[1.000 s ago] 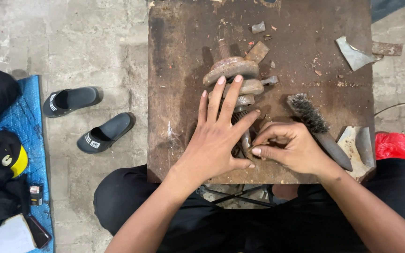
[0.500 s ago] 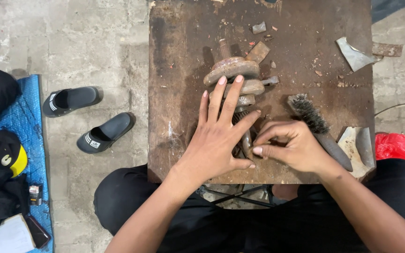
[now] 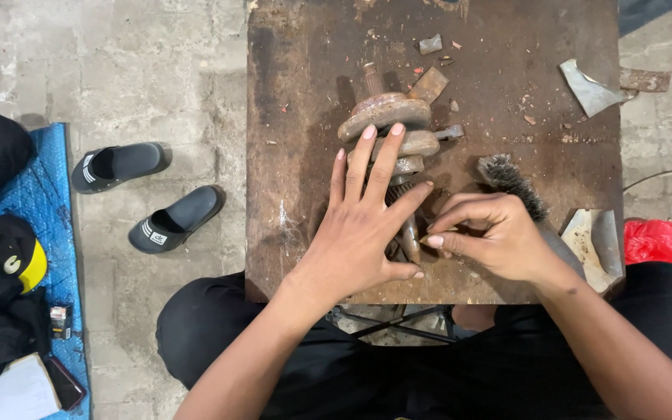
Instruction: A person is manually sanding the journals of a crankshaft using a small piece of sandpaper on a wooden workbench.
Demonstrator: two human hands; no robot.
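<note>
1. Rusty crankshaft-like part (image 3: 395, 148) lies near the middle of the counter (image 3: 297, 117), stacked disc webs at the far end, thin shaft running toward the person.
2. Risk: the part is round and sits on its webs; if the left hand (image 3: 363, 233) eases its press, it likely rolls sideways off its spot. Cause: flat palm only, no wrap around it.
3. Risk: the right hand (image 3: 491, 237) pinches right at the near end of the shaft; rust and sharp edges could nick fingertips, or the pinch could slip. What it pinches is too small to tell.
4. Risk: the wire brush (image 3: 519, 190) lies just right of the part, touching or under the right hand; bristles could scrape knuckles. Contact unclear.
5. Risk: metal scraps (image 3: 591, 87) lie right of the part, well apart; another scrap (image 3: 594, 247) hangs at the counter's near right edge and could get knocked off by the right forearm.
6. Left hand pose: spread wide, fingers fanned, palm down on the shaft, fingertips reaching the disc webs, wrist angled in from lower left. Holding nothing, pressing.
7. Right hand pose: narrow, curled, thumb and forefinger closed together toward the shaft end, forearm coming in from lower right.
8. Left of the part, off the counter: two dark slippers (image 3: 149, 198) on the concrete floor, blue mat (image 3: 44, 179) further left.
</note>
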